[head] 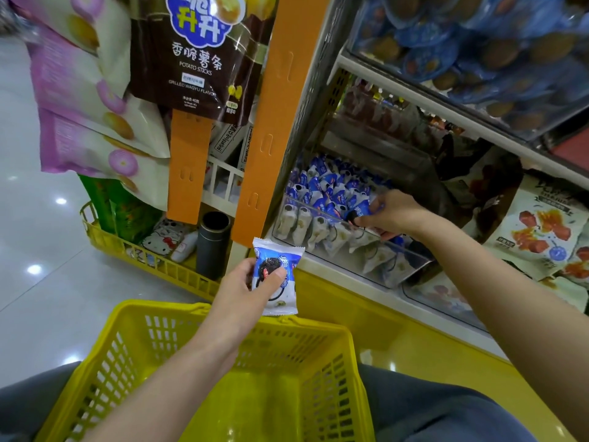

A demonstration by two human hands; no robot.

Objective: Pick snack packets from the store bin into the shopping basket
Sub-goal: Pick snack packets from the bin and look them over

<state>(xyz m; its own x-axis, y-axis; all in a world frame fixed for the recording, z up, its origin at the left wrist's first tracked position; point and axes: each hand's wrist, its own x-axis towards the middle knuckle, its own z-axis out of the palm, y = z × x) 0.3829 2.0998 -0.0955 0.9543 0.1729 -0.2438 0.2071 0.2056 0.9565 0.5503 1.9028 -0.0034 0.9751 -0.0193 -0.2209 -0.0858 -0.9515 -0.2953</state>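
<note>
One blue-white snack packet (280, 255) upright near yellow basket (134, 309); other packets (325, 186) fill clear bin (366, 260).

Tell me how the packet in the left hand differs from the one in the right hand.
The left packet is out of the bin, held by the left hand over the basket rim; the right packet sits in the bin among others. The left packet shows most of its front; the right packet is half hidden under the right hand. Both have blue and white wrappers.
</note>
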